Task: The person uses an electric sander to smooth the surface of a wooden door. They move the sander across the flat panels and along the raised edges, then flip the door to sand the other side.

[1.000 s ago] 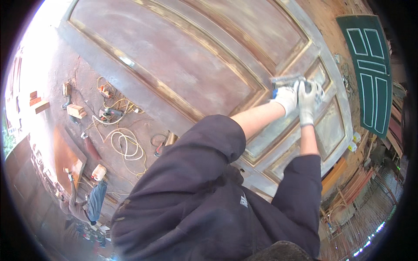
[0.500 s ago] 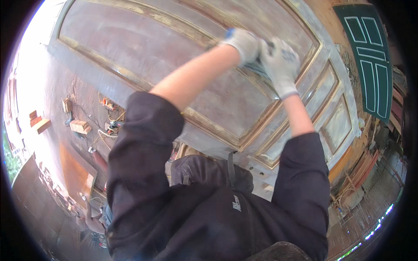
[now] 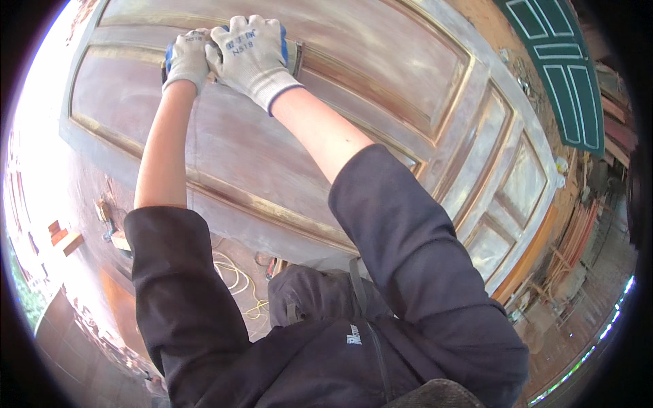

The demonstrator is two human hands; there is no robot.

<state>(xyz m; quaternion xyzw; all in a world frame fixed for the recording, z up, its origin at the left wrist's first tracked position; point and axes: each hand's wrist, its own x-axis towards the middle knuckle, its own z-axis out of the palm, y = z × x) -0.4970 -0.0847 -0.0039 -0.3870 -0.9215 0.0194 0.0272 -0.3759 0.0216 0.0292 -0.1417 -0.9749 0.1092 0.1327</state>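
My left hand (image 3: 186,60) and my right hand (image 3: 250,60) wear pale knitted gloves with blue on the palm side. Side by side, they press down on a dark-edged flat tool (image 3: 298,58), its ends showing just past the gloves. The gloves hide most of it, so its exact kind cannot be made out. Beneath it lies a large panelled door (image 3: 272,163), with a patchy grey and reddish-brown surface and brownish mouldings round its panels. The tool is over the rail between two long panels, toward the door's far left part.
A dark green panelled door (image 3: 570,102) with white lines stands at the far right. Stacked wood strips (image 3: 568,241) lie below it. Wooden blocks (image 3: 67,241) and pale cable (image 3: 235,275) are on the ground to the left and near side.
Both hands and the tool have moved left along the door, from its middle right toward its far left part. My view has shifted slightly.
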